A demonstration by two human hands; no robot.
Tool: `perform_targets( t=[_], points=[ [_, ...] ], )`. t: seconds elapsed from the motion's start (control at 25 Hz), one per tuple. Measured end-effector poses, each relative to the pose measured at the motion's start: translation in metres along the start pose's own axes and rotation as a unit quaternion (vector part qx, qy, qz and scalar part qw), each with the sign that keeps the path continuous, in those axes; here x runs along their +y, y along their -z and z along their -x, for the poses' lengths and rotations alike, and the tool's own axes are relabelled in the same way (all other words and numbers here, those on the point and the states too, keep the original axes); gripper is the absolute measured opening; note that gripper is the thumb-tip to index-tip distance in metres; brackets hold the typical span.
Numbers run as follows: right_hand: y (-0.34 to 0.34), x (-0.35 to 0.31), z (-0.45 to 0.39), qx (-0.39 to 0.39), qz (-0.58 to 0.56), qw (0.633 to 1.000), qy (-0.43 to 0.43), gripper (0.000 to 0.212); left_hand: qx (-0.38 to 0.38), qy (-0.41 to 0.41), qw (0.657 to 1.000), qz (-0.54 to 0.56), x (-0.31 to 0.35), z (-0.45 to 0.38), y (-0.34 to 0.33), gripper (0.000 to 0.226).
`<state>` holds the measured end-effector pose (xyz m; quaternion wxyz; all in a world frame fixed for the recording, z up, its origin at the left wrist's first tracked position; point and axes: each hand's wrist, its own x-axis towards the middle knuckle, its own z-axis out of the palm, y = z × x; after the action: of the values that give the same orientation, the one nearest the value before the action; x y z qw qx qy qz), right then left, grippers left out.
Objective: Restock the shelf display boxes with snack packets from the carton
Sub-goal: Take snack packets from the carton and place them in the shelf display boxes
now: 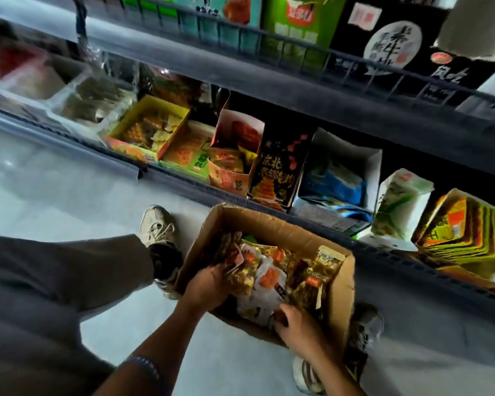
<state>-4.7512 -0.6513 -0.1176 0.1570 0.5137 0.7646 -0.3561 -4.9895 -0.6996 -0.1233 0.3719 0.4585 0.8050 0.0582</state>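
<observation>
since the snack packets [269, 278] in the carton [342, 281] look light, soft and slick, pinch their sealed edges; your left hand [209, 284] already clutches a bunch, your right hand [297, 324] curls onto another.

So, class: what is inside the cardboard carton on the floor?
The carton holds a loose pile of snack packets, gold and white ones. The left hand and right hand reach in among them. Lower packets and the carton's bottom are covered.
</observation>
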Motion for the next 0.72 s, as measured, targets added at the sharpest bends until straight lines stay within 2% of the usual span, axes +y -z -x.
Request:
perform_targets(
  t=[0.08, 0.16, 0.24, 0.28, 0.36, 0.44, 0.52, 0.64, 0.72],
  points=[
    [-0.006, -0.007, -0.011, -0.014, -0.008, 1.000, -0.003, 0.031, 0.065, -0.022, 0.997, 0.019, 0.002, -0.014, -0.001, 0.073],
    [-0.018, -0.005, -0.021, -0.021, -0.005, 1.000, -0.002, 0.035, 0.082, -0.052, 0.995, 0.016, 0.001, -0.035, -0.008, 0.092],
    [-0.030, 0.001, -0.030, -0.021, 0.000, 1.000, 0.006, 0.039, 0.049, -0.037, 0.998, 0.030, -0.001, -0.061, -0.019, 0.105],
    [-0.033, 0.001, -0.035, -0.016, -0.005, 1.000, 0.006, 0.040, -0.002, -0.014, 0.999, 0.034, -0.001, -0.072, -0.024, 0.109],
    [-0.039, 0.002, -0.043, -0.008, -0.011, 1.000, 0.005, 0.038, -0.084, 0.001, 0.996, 0.005, -0.008, -0.088, -0.033, 0.105],
    [-0.044, 0.004, -0.048, -0.010, -0.025, 1.000, 0.002, 0.035, -0.057, -0.025, 0.997, 0.040, -0.012, -0.093, -0.030, 0.095],
    [-0.045, 0.007, -0.052, -0.019, -0.040, 0.999, -0.013, 0.035, -0.030, -0.017, 0.995, 0.092, -0.011, -0.101, -0.027, 0.090],
    [-0.043, 0.011, -0.050, -0.033, -0.041, 0.998, -0.022, 0.036, -0.006, 0.027, 0.996, -0.089, 0.005, -0.101, -0.046, 0.086],
    [-0.041, 0.010, -0.045, -0.024, -0.046, 0.998, -0.019, 0.033, 0.022, 0.034, 0.989, -0.145, 0.007, -0.098, -0.055, 0.088]
  ],
)
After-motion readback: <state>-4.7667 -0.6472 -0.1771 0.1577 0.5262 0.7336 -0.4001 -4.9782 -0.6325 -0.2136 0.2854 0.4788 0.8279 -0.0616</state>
